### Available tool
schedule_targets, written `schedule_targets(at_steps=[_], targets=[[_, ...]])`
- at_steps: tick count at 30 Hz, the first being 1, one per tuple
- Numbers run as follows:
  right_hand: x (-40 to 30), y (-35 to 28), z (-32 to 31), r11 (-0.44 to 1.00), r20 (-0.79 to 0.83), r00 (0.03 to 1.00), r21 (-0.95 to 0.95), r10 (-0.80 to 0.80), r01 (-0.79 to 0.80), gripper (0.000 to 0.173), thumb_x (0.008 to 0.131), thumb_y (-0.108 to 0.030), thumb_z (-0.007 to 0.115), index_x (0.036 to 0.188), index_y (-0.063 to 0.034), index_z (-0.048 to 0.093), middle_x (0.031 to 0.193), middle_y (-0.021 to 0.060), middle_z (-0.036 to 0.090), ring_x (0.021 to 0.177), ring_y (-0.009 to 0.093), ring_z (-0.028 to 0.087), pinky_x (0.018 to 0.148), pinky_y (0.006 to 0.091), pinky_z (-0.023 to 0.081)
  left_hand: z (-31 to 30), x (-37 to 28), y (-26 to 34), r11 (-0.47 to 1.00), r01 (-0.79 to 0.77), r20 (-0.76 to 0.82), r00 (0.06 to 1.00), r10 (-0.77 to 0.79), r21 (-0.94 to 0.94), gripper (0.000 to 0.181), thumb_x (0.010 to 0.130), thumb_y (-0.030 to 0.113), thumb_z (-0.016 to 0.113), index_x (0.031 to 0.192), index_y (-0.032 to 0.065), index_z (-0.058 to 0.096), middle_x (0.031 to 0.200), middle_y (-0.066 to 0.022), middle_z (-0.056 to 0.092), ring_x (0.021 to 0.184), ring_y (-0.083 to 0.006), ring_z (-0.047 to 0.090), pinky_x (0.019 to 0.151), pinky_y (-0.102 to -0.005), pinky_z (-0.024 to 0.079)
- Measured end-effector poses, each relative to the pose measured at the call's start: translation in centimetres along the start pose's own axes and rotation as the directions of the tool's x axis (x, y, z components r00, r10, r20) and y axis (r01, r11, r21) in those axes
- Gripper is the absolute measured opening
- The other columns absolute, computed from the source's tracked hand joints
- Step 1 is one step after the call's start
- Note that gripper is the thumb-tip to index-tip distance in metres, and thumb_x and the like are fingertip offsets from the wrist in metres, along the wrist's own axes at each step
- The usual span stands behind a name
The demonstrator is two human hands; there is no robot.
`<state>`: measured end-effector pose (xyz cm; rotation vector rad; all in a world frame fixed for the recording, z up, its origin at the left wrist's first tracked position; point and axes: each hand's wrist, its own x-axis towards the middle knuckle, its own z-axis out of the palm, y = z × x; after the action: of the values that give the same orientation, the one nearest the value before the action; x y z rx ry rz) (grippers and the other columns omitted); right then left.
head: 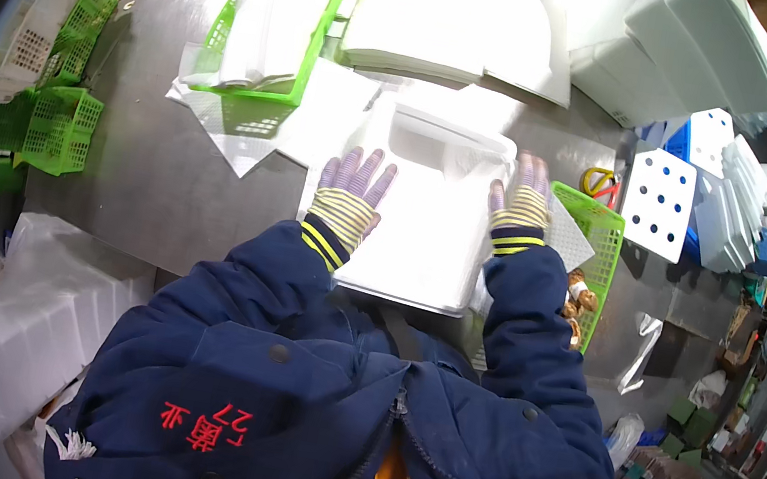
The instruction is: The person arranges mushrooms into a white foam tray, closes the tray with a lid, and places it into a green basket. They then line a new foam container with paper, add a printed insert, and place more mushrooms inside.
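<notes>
A white foam box [428, 247] lies on the metal table before me, its inside lined with thin white sheet. My left hand [352, 196], in a striped glove, rests flat with spread fingers at the box's left side. At the right side is my right hand [524, 194], gloved alike, fingers along the outer wall and the thumb near the rim. Neither hand is closed around anything. Sheets of white paper [345, 104] lie partly under and beside the box. Right of my right hand, a green plastic basket [602, 276] holds several brown mushrooms [582, 292] with white bands.
A green basket of white sheets [314, 60] stands at the upper left, a stack of white sheets [414, 54] beyond the box. Yellow-handled scissors [597, 182], a white perforated lid [657, 202] and foam boxes [689, 47] are at the right. More green baskets [63, 129] stand far left.
</notes>
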<state>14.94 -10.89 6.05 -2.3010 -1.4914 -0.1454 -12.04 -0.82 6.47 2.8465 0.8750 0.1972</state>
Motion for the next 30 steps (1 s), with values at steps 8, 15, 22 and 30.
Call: schedule_targets(at_steps=[8, 15, 22, 30], targets=[[-5.4, 1.6, 0.4, 0.864, 0.328, 0.86, 0.191, 0.391, -0.466, 0.048, 0.076, -0.027, 0.071, 0.11, 0.002, 0.052, 0.09, 0.0133, 0.064, 0.079, 0.023, 0.062, 0.072, 0.0336, 0.05, -2.3, -0.4, -1.6, 0.873, 0.456, 0.507, 0.801, -0.318, -0.172, 0.053, 0.091, 0.052, 0.04, 0.107, 0.0048, 0.058, 0.095, -0.0205, 0.065, 0.091, -0.0357, 0.062, 0.082, -0.0459, 0.046], [-0.7, -1.6, -3.0, 0.98, 0.488, 0.856, -0.173, 0.171, -0.097, 0.023, 0.08, -0.026, 0.063, 0.085, -0.0042, 0.059, 0.074, 0.0181, 0.063, 0.073, 0.036, 0.061, 0.068, 0.0437, 0.048, -5.2, 0.3, -2.2, 0.916, 0.363, 0.557, 0.803, -0.214, -0.171, 0.037, 0.094, 0.031, 0.038, 0.105, 0.0044, 0.063, 0.101, -0.0163, 0.066, 0.091, -0.0347, 0.063, 0.08, -0.0482, 0.047], [2.7, -11.3, -8.7, 0.756, 0.305, 0.952, 0.626, -0.011, -0.192, 0.014, 0.085, -0.015, 0.062, 0.082, -0.0033, 0.056, 0.063, 0.0024, 0.055, 0.054, 0.012, 0.05, 0.052, 0.0254, 0.043, -10.9, 2.7, -0.7, 0.703, -0.114, -0.048, 0.992, 0.113, -0.702, 0.044, 0.085, 0.042, 0.06, 0.108, 0.0045, 0.056, 0.106, -0.0197, 0.056, 0.102, -0.0371, 0.053, 0.086, -0.0423, 0.044], [5.1, -11.8, -0.9, 0.11, 0.431, 0.902, 0.898, -0.022, -0.426, 0.024, 0.084, -0.009, 0.064, 0.106, -0.0016, 0.055, 0.094, 0.0079, 0.06, 0.084, 0.016, 0.058, 0.076, 0.0289, 0.049, -2.1, 7.3, -3.8, -0.355, 0.126, 0.16, 0.985, -0.066, -0.926, 0.055, 0.078, -0.013, 0.056, 0.128, 0.0085, 0.044, 0.111, -0.0079, 0.057, 0.099, -0.0167, 0.057, 0.079, -0.0279, 0.053]])
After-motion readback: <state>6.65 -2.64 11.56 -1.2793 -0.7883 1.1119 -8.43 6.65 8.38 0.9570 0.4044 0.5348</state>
